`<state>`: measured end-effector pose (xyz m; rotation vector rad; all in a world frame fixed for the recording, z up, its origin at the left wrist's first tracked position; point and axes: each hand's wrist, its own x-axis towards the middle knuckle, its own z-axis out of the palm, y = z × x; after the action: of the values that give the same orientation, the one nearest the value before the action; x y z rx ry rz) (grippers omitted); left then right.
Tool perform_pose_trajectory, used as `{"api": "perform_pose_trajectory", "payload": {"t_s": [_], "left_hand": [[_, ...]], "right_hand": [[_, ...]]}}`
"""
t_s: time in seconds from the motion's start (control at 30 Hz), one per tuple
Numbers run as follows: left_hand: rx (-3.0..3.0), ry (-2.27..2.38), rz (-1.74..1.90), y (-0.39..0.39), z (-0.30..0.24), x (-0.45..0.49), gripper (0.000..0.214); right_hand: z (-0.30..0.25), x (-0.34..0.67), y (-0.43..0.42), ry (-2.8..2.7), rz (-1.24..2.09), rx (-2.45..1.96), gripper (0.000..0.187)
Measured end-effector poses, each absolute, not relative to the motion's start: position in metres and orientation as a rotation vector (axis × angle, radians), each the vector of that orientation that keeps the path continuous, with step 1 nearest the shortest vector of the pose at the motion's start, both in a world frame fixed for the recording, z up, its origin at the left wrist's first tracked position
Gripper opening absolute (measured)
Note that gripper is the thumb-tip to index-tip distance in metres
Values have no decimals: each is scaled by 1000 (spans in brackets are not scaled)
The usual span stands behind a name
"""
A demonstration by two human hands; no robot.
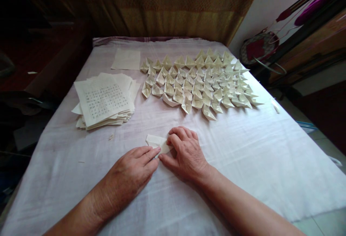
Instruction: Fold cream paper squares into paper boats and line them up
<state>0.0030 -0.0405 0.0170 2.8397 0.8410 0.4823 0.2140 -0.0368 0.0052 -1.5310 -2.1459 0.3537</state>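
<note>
Head: L hand + R hand on folded paper, bare cloth around.

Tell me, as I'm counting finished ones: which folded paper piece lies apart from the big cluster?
The flat folded piece held down by the left hand and right hand; the other pieces sit in rows farther back on the cloth.

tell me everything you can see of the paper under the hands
The paper is small, cream and partly folded into a flattish pointed shape with visible creases. It lies on the white cloth. Fingertips of the left hand touch its near edge; curled fingers of the right hand cover its right end.
</note>
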Motion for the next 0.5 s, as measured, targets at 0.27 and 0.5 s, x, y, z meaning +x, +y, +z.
{"api": "perform_pose_trajectory", "payload": {"t_s": [0.27,0.5], "left_hand": [[2823,856,530,-40,15,3,26],[2811,900,530,-43,14,2,24]], "right_hand": [[-1,230,-29,-2156,525,-1359,9],[-12,239,-25,-2010,398,-1220,13]]}}
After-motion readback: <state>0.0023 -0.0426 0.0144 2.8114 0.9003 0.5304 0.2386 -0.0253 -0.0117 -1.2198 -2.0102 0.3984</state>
